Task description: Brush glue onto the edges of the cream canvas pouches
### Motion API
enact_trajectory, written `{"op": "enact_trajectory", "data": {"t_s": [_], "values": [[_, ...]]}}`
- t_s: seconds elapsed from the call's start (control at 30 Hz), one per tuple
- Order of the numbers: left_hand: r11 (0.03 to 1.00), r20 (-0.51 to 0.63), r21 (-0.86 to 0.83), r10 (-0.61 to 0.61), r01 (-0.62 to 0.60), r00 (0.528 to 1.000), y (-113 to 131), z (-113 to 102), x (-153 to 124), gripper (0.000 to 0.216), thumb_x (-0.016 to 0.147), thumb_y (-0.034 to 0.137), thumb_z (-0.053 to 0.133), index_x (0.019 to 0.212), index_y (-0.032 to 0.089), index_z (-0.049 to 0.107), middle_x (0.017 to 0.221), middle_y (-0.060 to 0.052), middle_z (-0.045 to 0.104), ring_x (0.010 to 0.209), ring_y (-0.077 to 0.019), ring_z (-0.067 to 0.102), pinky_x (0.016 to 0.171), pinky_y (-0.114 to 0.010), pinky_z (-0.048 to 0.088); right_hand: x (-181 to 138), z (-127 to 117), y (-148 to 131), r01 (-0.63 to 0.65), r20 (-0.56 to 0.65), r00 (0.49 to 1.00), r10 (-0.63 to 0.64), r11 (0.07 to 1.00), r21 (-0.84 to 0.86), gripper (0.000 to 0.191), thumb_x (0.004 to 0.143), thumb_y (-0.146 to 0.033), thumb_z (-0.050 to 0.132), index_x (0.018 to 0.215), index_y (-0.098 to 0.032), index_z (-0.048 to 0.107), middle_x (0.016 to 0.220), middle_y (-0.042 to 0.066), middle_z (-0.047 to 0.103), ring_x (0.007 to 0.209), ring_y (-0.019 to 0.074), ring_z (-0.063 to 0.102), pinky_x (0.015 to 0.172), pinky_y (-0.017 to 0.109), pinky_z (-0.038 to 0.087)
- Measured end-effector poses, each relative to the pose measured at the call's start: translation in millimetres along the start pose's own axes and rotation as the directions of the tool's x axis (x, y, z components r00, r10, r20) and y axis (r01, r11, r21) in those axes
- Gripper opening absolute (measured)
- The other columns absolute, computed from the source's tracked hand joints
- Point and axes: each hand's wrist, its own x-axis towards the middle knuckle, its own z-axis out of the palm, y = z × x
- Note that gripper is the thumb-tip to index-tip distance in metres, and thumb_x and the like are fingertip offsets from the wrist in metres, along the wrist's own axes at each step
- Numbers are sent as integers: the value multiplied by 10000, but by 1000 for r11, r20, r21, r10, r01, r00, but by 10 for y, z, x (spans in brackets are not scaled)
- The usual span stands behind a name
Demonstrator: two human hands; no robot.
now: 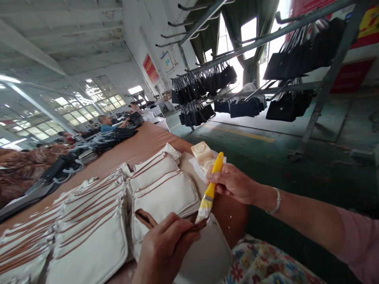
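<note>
My right hand [235, 182] is closed around the yellow handle of a paintbrush [211, 190]. The brush tilts downward, and its pale bristles meet the end of a brown strap [145, 217]. My left hand [166, 246] pinches that strap, whose other part loops out past the fingers. Beneath the left hand lies a cream bag piece [204, 252], partly covered by the hand. Just beyond it are overlapping cream bag pieces [162, 195] with brown edging. A stained, pale container [201, 152] sits behind the right hand on white paper.
More cream pieces [91, 232] lie in overlapping rows to the left on the brown-covered table [148, 134]. Dark bags with pale cords [109, 138] are piled farther back. A metal rack [319, 98] hung with black bags [192, 90] stands right. A person in blue [108, 124] works far behind.
</note>
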Motion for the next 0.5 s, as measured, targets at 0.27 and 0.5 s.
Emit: {"op": "enact_trajectory", "data": {"t_s": [0.27, 0.5], "values": [[995, -30, -62, 74, -76, 997, -29, 20, -29, 117, 899, 282, 592, 908, 227, 694, 770, -9, 627, 665, -99, 623, 587, -165, 463, 25, -62, 12, 37, -141, 990, -31, 999, 35, 298, 754, -397, 722, 723, -131, 593, 493, -35, 468, 408, 57, 353, 366, 163, 202], [999, -42, -54, -6, 4, 999, -36, -196, 66, 144, 899, 311, 589, 927, 262, 722, 784, 5, 649, 693, -100, 637, 618, -163, 471, -41, -107, 95, -29, -98, 994, 47, 984, 177, 242, 746, -321, 721, 686, -133, 580, 458, -51, 425, 364, 39, 288, 348, 158, 176]]}}
